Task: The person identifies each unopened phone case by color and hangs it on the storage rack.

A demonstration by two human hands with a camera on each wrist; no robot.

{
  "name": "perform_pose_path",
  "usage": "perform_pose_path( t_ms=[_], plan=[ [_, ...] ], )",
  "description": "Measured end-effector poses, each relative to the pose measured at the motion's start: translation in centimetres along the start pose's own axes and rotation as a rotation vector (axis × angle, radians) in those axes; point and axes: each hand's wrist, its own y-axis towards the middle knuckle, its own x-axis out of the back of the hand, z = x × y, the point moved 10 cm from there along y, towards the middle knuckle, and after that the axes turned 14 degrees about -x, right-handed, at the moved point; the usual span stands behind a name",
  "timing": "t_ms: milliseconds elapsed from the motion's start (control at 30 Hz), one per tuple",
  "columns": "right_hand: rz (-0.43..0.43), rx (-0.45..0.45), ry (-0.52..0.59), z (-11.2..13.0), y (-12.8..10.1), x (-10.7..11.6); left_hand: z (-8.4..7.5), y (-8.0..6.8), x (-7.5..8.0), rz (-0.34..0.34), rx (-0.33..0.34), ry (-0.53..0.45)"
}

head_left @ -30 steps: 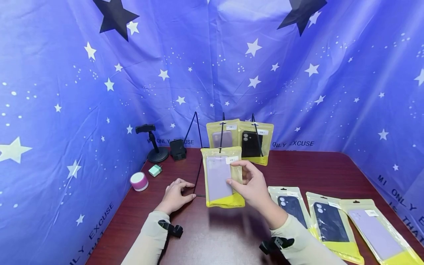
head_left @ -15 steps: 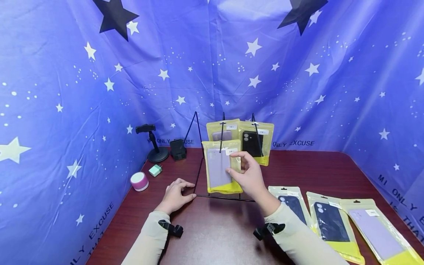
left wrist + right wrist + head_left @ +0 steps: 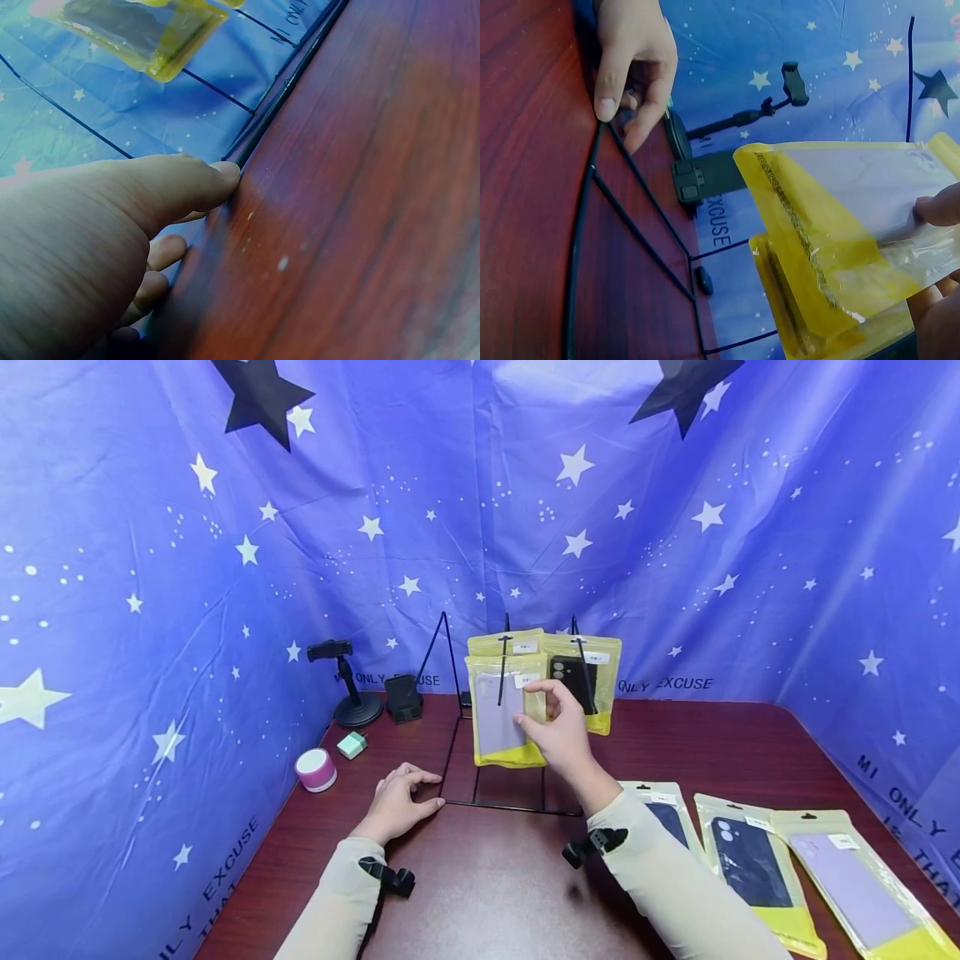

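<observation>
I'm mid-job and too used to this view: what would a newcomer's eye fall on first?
Probably the blue-violet, star-printed cloth backdrop spanning the upper head view. Next, perhaps, the yellow-bottomed plastic pouch with a lilac phone case, pinched by the right hand at the black wire rack. Then the three similar pouches lying on the right of the dark red table.

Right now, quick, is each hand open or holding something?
Left hand: holding a corner of the black rack.
Right hand: holding a yellow pouch.
</observation>
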Motion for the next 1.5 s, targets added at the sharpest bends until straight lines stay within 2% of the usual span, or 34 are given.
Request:
perform_pose_path(
  t_ms=[133, 400, 533, 800, 1033, 1367, 1500],
  plan=[
    [-0.016, 0.016, -0.004, 1.5, 0.0, 0.0, -0.1, 0.0, 0.0, 0.000, -0.005, 0.004],
    [-0.074, 0.002, -0.025, 1.2, 1.1, -0.6, 0.3, 0.0, 0.0, -0.008, -0.005, 0.009],
    [-0.113, -0.008, -0.043, 0.5, 1.7, -0.7, 0.4, 0.0, -0.1, -0.002, -0.004, 0.012],
    [-0.151, 0.003, -0.056, -2.7, 3.4, -0.6, 0.2, 0.1, -0.1, -0.008, -0.011, 0.012],
    [-0.136, 0.002, -0.030, 0.7, 1.4, -0.6, 0.1, 0.0, 0.0, -0.007, -0.014, 0.004],
    [-0.128, 0.001, -0.033, 0.5, 1.1, -0.6, 0.0, -0.1, -0.1, 0.007, 0.006, 0.002],
    [-0.121, -0.007, -0.030, -0.6, 1.6, -0.6, -0.1, -0.1, 0.0, -0.003, -0.002, 0.002]
  ],
)
